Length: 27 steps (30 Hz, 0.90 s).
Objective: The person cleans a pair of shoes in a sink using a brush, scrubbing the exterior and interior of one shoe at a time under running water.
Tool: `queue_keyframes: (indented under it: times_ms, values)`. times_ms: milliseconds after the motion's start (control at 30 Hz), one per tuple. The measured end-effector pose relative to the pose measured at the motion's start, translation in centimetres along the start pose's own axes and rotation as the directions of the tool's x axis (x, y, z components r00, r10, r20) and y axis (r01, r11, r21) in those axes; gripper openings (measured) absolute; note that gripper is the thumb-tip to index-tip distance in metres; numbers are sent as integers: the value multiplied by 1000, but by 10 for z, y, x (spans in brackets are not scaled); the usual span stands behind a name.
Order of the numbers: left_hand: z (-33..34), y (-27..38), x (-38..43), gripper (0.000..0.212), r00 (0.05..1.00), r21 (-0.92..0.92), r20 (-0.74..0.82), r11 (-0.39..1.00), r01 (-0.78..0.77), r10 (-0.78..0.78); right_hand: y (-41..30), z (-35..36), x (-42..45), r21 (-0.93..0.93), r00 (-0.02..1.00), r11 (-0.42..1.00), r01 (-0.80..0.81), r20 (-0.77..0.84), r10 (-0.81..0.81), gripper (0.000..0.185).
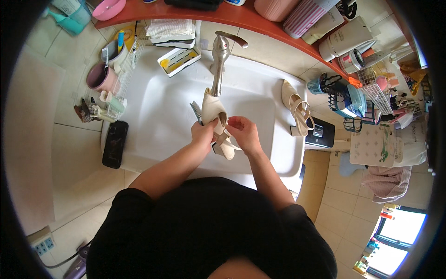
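Note:
Over the white sink basin (167,115), a cream heeled shoe (213,106) with straps is held below the tap (219,59), its toe by the spout. My left hand (203,134) grips the shoe's side and also keeps a grey-bristled brush (196,111) against it. At the shoe's opening, the bent fingers of my right hand (245,132) pinch at a strap; the fingertips are partly hidden. A matching cream shoe (295,104) lies on the sink's right rim.
A black phone (115,144) lies on the left rim. Behind it are a wire rack (130,66) and a pink cup (102,79). A soap dish (179,61) sits beside the tap. Bottles crowd the red shelf (240,15) above. A black-topped bin (320,132) stands at right.

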<state>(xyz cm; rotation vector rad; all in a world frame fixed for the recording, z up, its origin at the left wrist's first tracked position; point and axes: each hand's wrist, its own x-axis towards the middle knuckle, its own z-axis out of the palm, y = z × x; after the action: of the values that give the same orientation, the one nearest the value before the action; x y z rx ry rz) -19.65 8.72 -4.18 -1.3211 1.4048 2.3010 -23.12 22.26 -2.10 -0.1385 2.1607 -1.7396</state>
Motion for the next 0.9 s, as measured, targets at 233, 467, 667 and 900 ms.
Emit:
queue_keyframes:
  times_ms: [233, 467, 667, 900]
  values:
    - [-7, 1, 13, 34, 983, 85, 3, 979, -185, 185, 20, 1, 17, 148, 988, 978, -146, -29, 152, 28]
    - [-9, 5, 22, 28, 974, 491, 8, 848, -200, 226, 34, 25, 37, -130, 970, 989, -66, -242, 33, 64]
    - [0, 0, 28, 21, 868, 747, 96, 541, -386, 487, 7, 42, 78, -136, 948, 953, -272, -207, 241, 79]
    - [5, 13, 40, 27, 955, 431, 284, 878, -209, 88, 44, 1, 94, 500, 956, 818, -285, 92, 277, 77]
